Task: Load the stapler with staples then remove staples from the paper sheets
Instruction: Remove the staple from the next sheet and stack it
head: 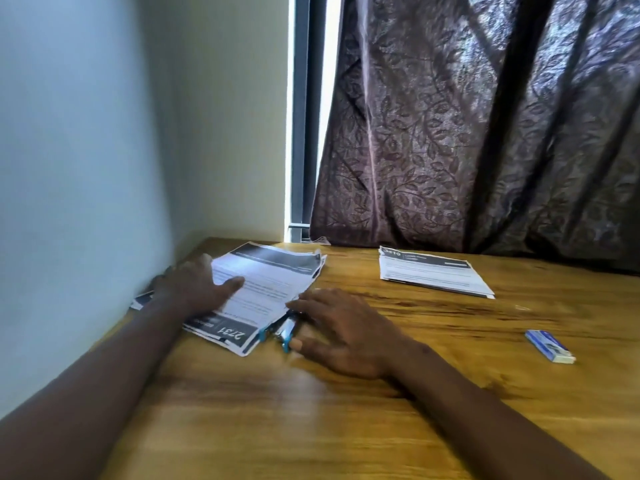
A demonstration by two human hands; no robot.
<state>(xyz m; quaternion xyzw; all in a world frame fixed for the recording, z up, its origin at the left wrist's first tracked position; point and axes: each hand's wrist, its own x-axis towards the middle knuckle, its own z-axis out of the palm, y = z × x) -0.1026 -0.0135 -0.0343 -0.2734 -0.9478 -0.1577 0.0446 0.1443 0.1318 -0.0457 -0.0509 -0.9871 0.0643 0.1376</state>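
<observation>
Pressing paper stack [266,285] flat under left grip [194,289], fingers straight, beside pale wall [86,133]. Laid over blue stapler [286,331]: right grip [343,330], fingers relaxed, not curled. Right of it on wooden desk [346,417], staple box [550,345]; beyond, second stack [433,273], patterned curtain [485,116].

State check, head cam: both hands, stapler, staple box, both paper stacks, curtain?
left hand: flat, fingers straight, pressing the left paper stack.
right hand: fingers fairly straight, resting over the stapler.
stapler: on the table, partly under the right hand; open or closed unclear.
left paper stack: flat, sheets fanned unevenly.
right paper stack: flat, untouched.
staple box: lying flat, untouched.
curtain: drawn, gap at its left.
</observation>
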